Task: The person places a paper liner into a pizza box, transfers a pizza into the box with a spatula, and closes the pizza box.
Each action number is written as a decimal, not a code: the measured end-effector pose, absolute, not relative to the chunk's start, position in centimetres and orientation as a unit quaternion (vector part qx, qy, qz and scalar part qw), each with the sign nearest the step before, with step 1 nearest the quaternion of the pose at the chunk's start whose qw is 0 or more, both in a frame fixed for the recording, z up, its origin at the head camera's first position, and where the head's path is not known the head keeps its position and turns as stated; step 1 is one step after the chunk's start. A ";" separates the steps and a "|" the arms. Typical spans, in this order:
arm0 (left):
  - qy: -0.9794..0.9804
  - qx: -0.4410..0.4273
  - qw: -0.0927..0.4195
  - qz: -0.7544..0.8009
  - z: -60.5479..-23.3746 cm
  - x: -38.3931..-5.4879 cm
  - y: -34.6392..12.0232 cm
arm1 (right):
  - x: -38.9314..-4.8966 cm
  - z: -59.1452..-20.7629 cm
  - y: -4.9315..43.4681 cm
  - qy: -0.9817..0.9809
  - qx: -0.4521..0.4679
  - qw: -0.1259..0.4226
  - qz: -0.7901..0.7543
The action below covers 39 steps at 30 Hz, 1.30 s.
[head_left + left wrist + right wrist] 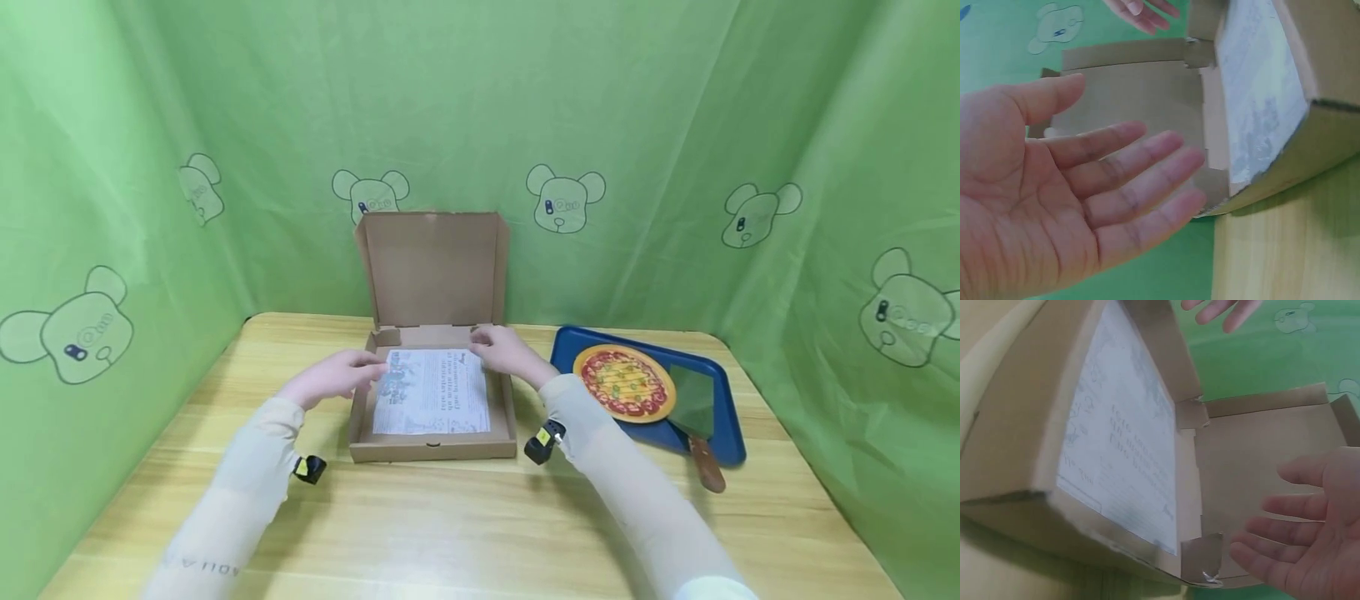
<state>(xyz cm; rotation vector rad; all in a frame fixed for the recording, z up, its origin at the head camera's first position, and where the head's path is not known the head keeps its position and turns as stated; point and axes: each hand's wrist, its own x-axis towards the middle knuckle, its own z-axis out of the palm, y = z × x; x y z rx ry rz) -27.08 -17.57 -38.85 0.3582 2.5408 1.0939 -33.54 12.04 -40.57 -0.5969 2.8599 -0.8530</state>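
Observation:
An open cardboard pizza box [432, 452] stands on the table with its lid [435, 267] raised at the back. A printed sheet of paper [435, 404] lies flat on the box floor. Over the box's left side, my left hand [333, 377] hovers near the sheet's left edge; the left wrist view has its palm bare and fingers spread. My right hand [510, 352] is above the back right part of the box. Seen from the right wrist, its fingers [1285, 531] extend loosely beside the lid and hold nothing.
To the right, a blue tray [733, 437] bears a pizza [626, 383] and a pizza server [693, 404], whose wooden handle [707, 467] sticks out over the tray's front edge. Green curtains [450, 100] with bear prints enclose the wooden table [420, 533] at the back and sides.

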 end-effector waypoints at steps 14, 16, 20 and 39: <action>0.901 0.114 0.054 0.415 -38.6 -24.2 -17.2 | -30.2 -40.3 15.1 0.917 -0.180 -0.013 -0.356; 0.896 0.104 0.045 0.428 -38.6 -24.0 -17.1 | -29.6 -40.4 15.6 0.914 -0.174 -0.029 -0.365; 0.888 0.099 0.023 0.448 -38.3 -24.1 -16.6 | -28.5 -40.8 16.5 0.905 -0.166 -0.073 -0.384; 0.833 0.103 -0.001 0.544 -36.9 -25.0 -12.9 | -25.3 -39.5 21.3 0.879 -0.122 -0.132 -0.441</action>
